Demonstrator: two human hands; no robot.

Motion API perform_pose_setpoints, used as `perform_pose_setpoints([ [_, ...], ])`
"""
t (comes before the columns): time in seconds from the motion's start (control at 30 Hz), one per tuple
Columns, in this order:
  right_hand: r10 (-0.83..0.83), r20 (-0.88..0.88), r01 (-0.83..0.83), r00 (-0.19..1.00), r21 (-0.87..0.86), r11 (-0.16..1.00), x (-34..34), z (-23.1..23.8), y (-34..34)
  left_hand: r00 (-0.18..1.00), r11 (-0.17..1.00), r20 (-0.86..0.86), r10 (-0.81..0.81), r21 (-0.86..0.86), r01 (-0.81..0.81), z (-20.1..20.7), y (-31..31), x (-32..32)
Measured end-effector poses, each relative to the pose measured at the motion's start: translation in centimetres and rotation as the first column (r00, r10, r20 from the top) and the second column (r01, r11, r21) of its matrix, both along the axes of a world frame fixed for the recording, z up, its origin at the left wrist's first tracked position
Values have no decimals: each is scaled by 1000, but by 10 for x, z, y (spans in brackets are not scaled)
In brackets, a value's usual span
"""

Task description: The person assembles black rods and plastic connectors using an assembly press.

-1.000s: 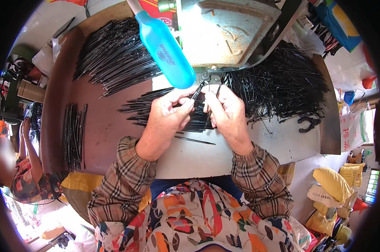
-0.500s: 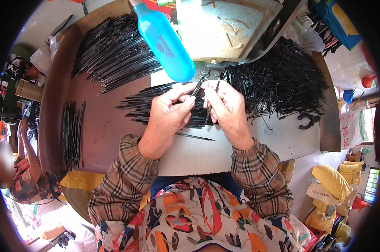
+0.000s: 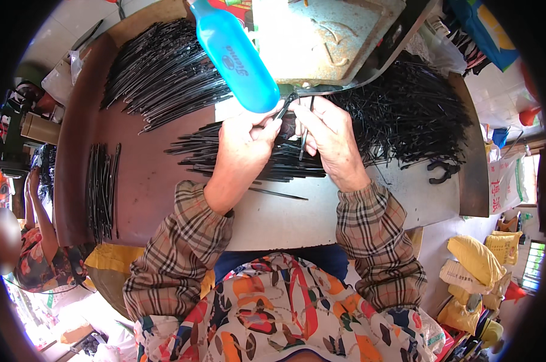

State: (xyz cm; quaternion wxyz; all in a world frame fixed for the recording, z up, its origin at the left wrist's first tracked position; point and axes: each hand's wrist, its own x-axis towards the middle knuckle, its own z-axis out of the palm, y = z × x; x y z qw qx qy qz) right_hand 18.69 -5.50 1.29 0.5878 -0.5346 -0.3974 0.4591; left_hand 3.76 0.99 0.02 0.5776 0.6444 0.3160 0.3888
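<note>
My left hand pinches a thin black rod, its jointed end pointing up at the lower edge of a metal machine. Close beside it, my right hand is closed on another slim black rod, which hangs down past the fingers. The fingertips of both hands nearly meet under the machine, and the exact contact there is too small to tell. Beneath the hands lies a bundle of black rods. One single rod rests nearer to me on the pale tabletop.
A blue squeeze bottle hangs just above my left hand. Large heaps of rods lie at the far left and right; a small bundle sits at left. Black pliers lie at right. Another person is at far left.
Both hands have moved slightly away from me, bringing the rod in my left hand nearer the machine's lower edge. The hold of each hand looks the same.
</note>
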Motion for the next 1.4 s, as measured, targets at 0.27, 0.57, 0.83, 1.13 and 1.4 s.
perform_pose_setpoints([
  [0.27,-21,-1,21,1000,41,999,0,0,1,951,697,-182,249,715,-46,2,-5,2],
  [0.57,58,105,-56,993,-19,998,12,3,4,819,647,-449,357,751,130,23,-18,-1],
  [0.83,67,-49,-71,997,-87,994,11,6,1,812,536,-427,397,827,173,24,-17,-1],
  [1.13,72,-122,-79,990,-57,995,9,2,0,802,558,-462,378,805,200,25,-17,-2],
  [1.4,-56,-310,71,949,36,997,22,-8,-3,952,983,-257,-166,-117,140,41,16,-40],
])
